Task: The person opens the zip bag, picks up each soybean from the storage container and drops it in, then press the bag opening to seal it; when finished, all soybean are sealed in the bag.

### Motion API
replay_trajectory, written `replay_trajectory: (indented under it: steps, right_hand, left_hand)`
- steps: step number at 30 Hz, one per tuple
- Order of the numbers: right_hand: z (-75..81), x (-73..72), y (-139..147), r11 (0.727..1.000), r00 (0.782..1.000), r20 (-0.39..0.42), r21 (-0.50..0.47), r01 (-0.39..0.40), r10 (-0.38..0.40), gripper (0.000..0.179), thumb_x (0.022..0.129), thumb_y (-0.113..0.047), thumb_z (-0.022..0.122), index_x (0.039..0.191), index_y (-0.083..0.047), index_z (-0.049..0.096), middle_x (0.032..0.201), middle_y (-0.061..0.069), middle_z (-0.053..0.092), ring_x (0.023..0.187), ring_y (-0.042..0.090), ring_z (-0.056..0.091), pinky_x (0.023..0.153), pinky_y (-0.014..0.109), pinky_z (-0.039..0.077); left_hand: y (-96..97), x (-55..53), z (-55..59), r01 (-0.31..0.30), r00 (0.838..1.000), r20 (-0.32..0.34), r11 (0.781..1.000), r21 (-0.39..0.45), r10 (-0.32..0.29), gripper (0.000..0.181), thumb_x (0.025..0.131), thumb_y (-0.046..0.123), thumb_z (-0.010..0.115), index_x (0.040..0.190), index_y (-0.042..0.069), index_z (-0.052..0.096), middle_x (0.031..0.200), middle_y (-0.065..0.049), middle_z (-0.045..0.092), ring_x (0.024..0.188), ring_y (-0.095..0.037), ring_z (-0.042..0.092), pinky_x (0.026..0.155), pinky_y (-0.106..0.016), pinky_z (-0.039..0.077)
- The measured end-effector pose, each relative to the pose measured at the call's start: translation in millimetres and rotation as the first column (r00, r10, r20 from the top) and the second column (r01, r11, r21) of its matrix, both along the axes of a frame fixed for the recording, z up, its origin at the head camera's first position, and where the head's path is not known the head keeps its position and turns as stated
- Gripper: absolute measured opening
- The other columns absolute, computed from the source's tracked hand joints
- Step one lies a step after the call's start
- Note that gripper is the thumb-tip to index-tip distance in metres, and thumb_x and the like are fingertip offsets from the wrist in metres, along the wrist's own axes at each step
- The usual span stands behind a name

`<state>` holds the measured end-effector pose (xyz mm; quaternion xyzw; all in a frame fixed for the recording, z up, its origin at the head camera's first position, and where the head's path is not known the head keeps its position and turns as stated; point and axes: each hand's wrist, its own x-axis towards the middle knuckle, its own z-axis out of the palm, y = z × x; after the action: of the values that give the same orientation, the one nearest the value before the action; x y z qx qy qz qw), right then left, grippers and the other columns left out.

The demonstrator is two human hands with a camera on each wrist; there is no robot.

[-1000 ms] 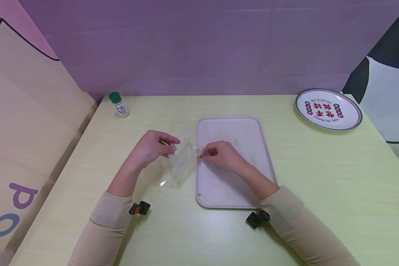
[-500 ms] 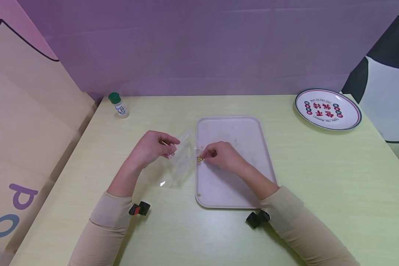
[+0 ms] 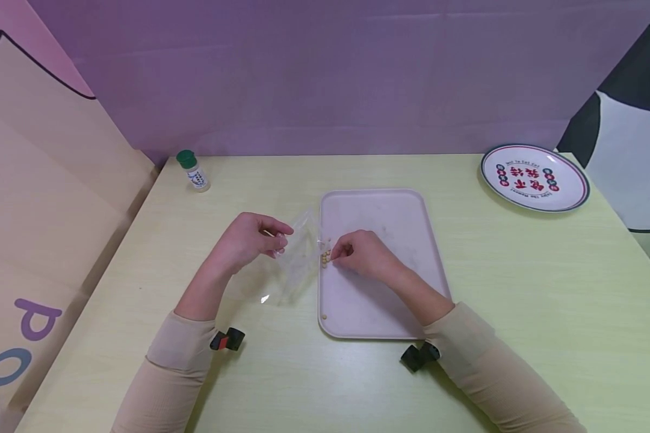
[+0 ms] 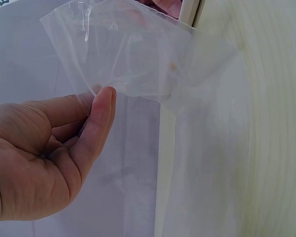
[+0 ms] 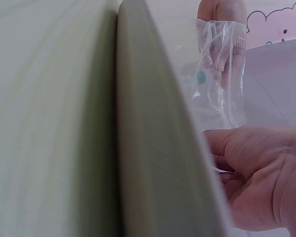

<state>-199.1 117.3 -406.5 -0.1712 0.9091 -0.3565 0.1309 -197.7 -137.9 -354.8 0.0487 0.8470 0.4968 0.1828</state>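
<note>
In the head view my left hand (image 3: 254, 236) pinches a clear plastic bag (image 3: 299, 258) by its edge between thumb and fingers; the bag hangs toward the tray. My right hand (image 3: 362, 255) is low over the left part of a pale lilac tray (image 3: 390, 210), fingers curled and thumb near the fingertips. Right beside those fingertips lie several small round yellow beans (image 3: 325, 260) at the tray's left rim, next to the bag's right corner. I cannot tell whether the right fingers hold a bean. In the left wrist view the bag (image 4: 133, 54) spreads thin and see-through.
One more yellow bean (image 3: 324, 316) lies near the tray's front left corner. A small jar with a green cap (image 3: 192, 171) stands at the table's back left. An oval plate with red print (image 3: 536, 179) is at the back right. A purple cloth (image 3: 325, 78) hangs behind the table.
The right fingertips have shifted slightly to the right, and more of the yellow beans show beside them. The left hand and the bag have stayed almost still.
</note>
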Motion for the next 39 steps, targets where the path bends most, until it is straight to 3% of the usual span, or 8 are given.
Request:
replay_trajectory:
  steps: [14, 22, 31, 39]
  right_hand:
    - [0.1, 0.1, -0.2, 1.000, 1.000, -0.013, 0.013, 0.021, -0.021, 0.006, 0.088, -0.005, 0.071, 0.088, -0.006, 0.077, 0.075, -0.002, 0.066, 0.074, 0.014, 0.055, 0.070, 0.027, 0.044]
    - [2.3, -0.4, 0.1, 0.995, 0.995, -0.021, -0.035, 0.098, -0.098, 0.010, 0.090, -0.005, 0.068, 0.093, -0.005, 0.078, 0.086, 0.002, 0.070, 0.084, 0.019, 0.058, 0.076, 0.029, 0.047]
    - [3.4, -1.8, 1.1, 0.984, 0.990, 0.014, -0.115, 0.139, -0.138, 0.013, 0.092, -0.005, 0.067, 0.099, -0.002, 0.077, 0.085, 0.004, 0.070, 0.077, 0.017, 0.061, 0.070, 0.027, 0.049]
    - [5.1, -1.3, 0.4, 0.974, 0.986, 0.045, -0.152, 0.166, -0.161, 0.014, 0.093, -0.008, 0.068, 0.102, -0.002, 0.076, 0.088, 0.005, 0.071, 0.079, 0.018, 0.061, 0.071, 0.027, 0.050]
  left_hand:
    - [0.4, 0.2, 0.0, -0.002, 1.000, 0.001, 1.000, -0.002, 0.002, 0.028, 0.093, 0.004, 0.072, 0.121, -0.002, 0.071, 0.103, -0.014, 0.066, 0.083, -0.024, 0.068, 0.085, -0.044, 0.059]
    - [0.4, -0.2, -0.5, -0.002, 1.000, -0.001, 1.000, 0.001, 0.002, 0.028, 0.093, 0.003, 0.072, 0.121, -0.002, 0.071, 0.103, -0.014, 0.066, 0.083, -0.024, 0.068, 0.085, -0.043, 0.059]
    - [1.3, 1.5, 2.3, 0.001, 1.000, -0.005, 1.000, -0.001, -0.001, 0.028, 0.094, 0.003, 0.071, 0.121, -0.002, 0.071, 0.104, -0.014, 0.066, 0.084, -0.025, 0.068, 0.086, -0.046, 0.059]
    - [1.0, 0.2, -0.6, 0.007, 1.000, -0.008, 1.000, -0.001, -0.007, 0.027, 0.093, 0.003, 0.071, 0.120, -0.002, 0.071, 0.102, -0.014, 0.066, 0.083, -0.024, 0.068, 0.085, -0.044, 0.059]
